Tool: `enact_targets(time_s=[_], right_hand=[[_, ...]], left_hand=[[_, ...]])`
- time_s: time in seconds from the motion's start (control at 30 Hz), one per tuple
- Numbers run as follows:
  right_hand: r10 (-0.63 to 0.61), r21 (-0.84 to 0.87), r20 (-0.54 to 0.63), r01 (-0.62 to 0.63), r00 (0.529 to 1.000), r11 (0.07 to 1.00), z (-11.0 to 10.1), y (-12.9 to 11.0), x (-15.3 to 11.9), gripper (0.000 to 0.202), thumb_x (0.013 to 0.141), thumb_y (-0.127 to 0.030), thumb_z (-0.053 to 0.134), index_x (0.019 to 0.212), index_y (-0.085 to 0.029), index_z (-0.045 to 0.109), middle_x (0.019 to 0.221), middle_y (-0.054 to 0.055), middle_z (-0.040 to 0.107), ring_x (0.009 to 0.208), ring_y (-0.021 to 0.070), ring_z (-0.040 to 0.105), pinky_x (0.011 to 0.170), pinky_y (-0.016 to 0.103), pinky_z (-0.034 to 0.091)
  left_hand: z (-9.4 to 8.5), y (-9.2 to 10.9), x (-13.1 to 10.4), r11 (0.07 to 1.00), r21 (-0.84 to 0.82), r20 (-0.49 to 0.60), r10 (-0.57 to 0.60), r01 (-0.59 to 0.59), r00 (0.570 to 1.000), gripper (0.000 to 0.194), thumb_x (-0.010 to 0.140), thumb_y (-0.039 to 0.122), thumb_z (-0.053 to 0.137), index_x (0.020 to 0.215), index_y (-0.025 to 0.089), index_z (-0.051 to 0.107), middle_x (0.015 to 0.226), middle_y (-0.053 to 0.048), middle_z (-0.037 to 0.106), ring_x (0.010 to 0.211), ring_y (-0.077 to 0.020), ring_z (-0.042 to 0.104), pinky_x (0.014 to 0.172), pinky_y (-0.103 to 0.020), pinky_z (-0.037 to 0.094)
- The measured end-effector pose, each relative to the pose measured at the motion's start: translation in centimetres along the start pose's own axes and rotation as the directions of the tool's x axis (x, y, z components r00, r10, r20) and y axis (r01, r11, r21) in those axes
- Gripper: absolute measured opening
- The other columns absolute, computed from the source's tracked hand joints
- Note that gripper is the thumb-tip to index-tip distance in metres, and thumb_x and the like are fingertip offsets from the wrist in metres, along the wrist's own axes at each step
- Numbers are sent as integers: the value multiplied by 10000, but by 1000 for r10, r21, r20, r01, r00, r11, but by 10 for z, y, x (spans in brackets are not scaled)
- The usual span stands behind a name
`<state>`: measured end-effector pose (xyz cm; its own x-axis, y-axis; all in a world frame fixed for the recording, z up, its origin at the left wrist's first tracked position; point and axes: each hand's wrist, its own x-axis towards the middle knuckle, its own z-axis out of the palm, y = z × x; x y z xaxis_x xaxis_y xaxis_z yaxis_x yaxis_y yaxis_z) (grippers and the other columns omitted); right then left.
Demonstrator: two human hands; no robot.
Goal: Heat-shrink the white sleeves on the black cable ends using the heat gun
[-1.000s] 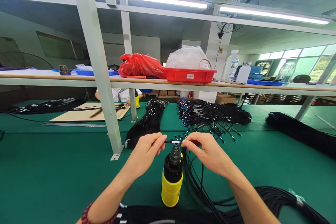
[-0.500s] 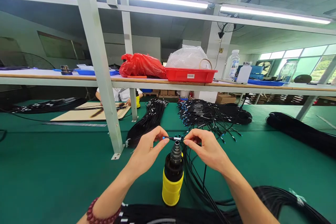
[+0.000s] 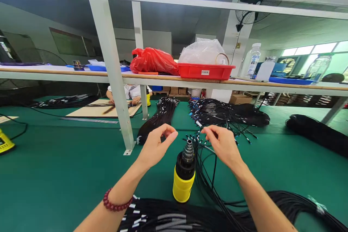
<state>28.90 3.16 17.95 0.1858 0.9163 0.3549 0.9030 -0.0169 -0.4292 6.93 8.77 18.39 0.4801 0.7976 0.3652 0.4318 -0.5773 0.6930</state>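
The left hand (image 3: 157,146) is held loosely open, with nothing seen in it. A white-banded black cord (image 3: 199,124) is pinched by the right hand (image 3: 223,146), and a yellow tool (image 3: 183,185) is stood on the green counter (image 3: 89,163), below and between both hands.

Heat gun (image 3: 184,186) upright on bench (image 3: 67,174) between my left hand (image 3: 157,146) and right hand (image 3: 224,146); cable bundle (image 3: 160,207) nearer me, cable pile (image 3: 214,110) behind, tray (image 3: 190,71) on shelf (image 3: 258,86).
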Motion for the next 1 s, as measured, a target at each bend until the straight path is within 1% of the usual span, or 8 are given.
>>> enact_targets(time_s=[0.07, 0.17, 0.3, 0.43, 0.57, 0.77, 0.9, 1.0], right_hand=[[92, -160, 15, -89, 996, 983, 8, 15, 4, 413, 1031, -262, 254, 1087, -156, 649, 958, 93, 710, 874, 188, 662, 742, 258, 452], [193, -290, 107, -155, 975, 945, 22, 43, -1, 352, 988, -175, 335, 984, -75, 672, 977, 220, 698, 940, 327, 671, 754, 373, 462], [250, -388, 273, -132, 929, 912, 33, 74, -19, 292, 966, -209, 431, 898, -102, 694, 921, 218, 711, 902, 364, 687, 710, 393, 470], [211, -370, 366, -66, 907, 927, 32, 84, -26, 275, 970, -272, 459, 987, -146, 703, 981, 167, 719, 951, 321, 680, 745, 363, 462], [150, -299, 390, -29, 908, 954, 28, 82, -26, 265, 959, -312, 483, 1038, -190, 705, 968, 113, 732, 922, 267, 687, 710, 313, 457], [90, -207, 338, -19, 937, 978, 18, 74, -26, 212, 943, -268, 507, 1000, -205, 702, 872, 57, 750, 881, 227, 691, 690, 279, 455], [93, -199, 273, -39, 958, 979, 6, 68, -26, 213, 940, -263, 502, 990, -187, 694, 861, 72, 747, 870, 250, 687, 674, 295, 441], [79, -172, 233, -39, 969, 984, -5, 61, -26, 227, 948, -282, 476, 988, -199, 683, 861, 51, 749, 830, 233, 684, 664, 295, 436]], left_hand=[[-3, -21, -4, 993, 100, 70, -62, 55, 996, 328, 937, 479, 374, 911, 210, 560, 879, -25, 616, 842, -186, 548, 724, -276, 416], [-6, -67, -21, 970, 215, 229, -165, 116, 959, 195, 847, 378, 498, 853, 207, 590, 798, -16, 648, 789, -194, 581, 717, -288, 421], [-4, -125, -57, 903, 377, 432, -367, 205, 824, 87, 626, 171, 568, 684, 206, 622, 663, 21, 661, 726, -194, 620, 736, -294, 434], [1, -144, -85, 880, 420, 584, -450, 223, 676, 108, 579, 176, 597, 664, 222, 646, 678, 41, 680, 723, -176, 649, 670, -239, 460], [1, -141, -93, 875, 444, 578, -442, 191, 686, 161, 627, 167, 560, 746, 228, 650, 831, 12, 692, 940, -204, 609, 787, -262, 450], [-10, -134, -96, 880, 452, 581, -413, 144, 701, 151, 781, 205, 483, 837, 227, 621, 919, -7, 651, 926, -197, 574, 813, -280, 421], [-35, -122, -94, 886, 446, 593, -399, 127, 700, 172, 848, 276, 458, 876, 232, 622, 911, -11, 640, 890, -195, 565, 783, -268, 415], [-63, -104, -88, 873, 472, 528, -395, 127, 752, 186, 843, 324, 483, 808, 236, 643, 868, -21, 646, 836, -209, 562, 740, -266, 406]])
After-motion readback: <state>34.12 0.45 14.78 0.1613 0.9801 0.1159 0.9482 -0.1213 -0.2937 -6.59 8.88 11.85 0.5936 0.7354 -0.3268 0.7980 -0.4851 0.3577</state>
